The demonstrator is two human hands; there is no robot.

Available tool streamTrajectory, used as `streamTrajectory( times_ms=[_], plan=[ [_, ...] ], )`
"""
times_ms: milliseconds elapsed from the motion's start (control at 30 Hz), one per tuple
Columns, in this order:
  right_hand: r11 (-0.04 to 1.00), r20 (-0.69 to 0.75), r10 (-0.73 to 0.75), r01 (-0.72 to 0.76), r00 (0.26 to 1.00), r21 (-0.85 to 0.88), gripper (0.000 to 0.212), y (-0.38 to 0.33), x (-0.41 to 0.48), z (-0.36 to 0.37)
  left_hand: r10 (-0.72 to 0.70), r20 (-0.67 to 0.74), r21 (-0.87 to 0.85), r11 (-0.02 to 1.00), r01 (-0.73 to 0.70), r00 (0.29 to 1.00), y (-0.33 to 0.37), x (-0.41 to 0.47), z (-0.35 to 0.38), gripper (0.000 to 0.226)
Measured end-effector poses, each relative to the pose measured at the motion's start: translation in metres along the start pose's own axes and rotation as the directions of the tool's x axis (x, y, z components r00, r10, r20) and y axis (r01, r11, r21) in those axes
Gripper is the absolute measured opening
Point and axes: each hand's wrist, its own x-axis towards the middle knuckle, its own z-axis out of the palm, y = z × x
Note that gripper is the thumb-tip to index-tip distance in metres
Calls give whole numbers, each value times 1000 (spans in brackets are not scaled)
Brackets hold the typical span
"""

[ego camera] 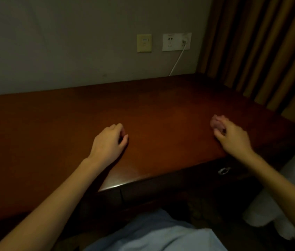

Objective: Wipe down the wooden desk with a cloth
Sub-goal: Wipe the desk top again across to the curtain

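Note:
A dark reddish wooden desk (161, 113) fills the middle of the view, set against a wall. My right hand (232, 134) is over the desk's right part, near the front edge, and grips a small crumpled pinkish cloth (216, 123) that bulges out past the fingertips. My left hand (109, 141) rests on the desk left of centre, its fingers loosely curled with nothing in them.
Wall sockets (176, 41) with a white cable (176, 62) plugged in sit above the desk's back edge. Striped brown curtains (262, 51) hang at the right. A drawer with a metal pull (224, 170) lies below the front edge. White bedding (277, 205) shows at lower right.

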Motion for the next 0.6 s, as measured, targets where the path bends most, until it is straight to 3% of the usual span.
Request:
streamTrajectory(
  times_ms=[100,200,300,367,400,500,567,600],
  plan=[
    [954,-4,-265,263,964,144,46,-76,-59,43,-34,-25,7,999,34,999,-4,-16,-7,11],
    [809,89,-573,544,815,221,51,-164,-114,79,-88,-35,37,995,89,996,-16,-32,-17,12],
    [634,176,-766,682,618,365,54,-197,-126,79,-223,-73,83,970,229,972,-39,-52,-34,13],
    [595,289,-801,639,525,488,50,-185,-94,75,-325,-90,117,935,334,941,-56,-64,-44,14],
    [645,325,-759,580,565,498,46,-172,-64,75,-357,-94,140,919,368,929,-62,-68,-48,14],
    [922,292,-341,257,894,290,36,-131,46,78,-422,-128,178,881,439,898,-75,-80,-55,14],
    [987,238,-149,128,960,101,33,-126,83,85,-454,-151,191,858,477,878,-80,-90,-59,14],
    [984,220,-177,166,959,69,31,-138,85,95,-469,-159,196,847,494,869,-84,-94,-60,14]
  ],
)
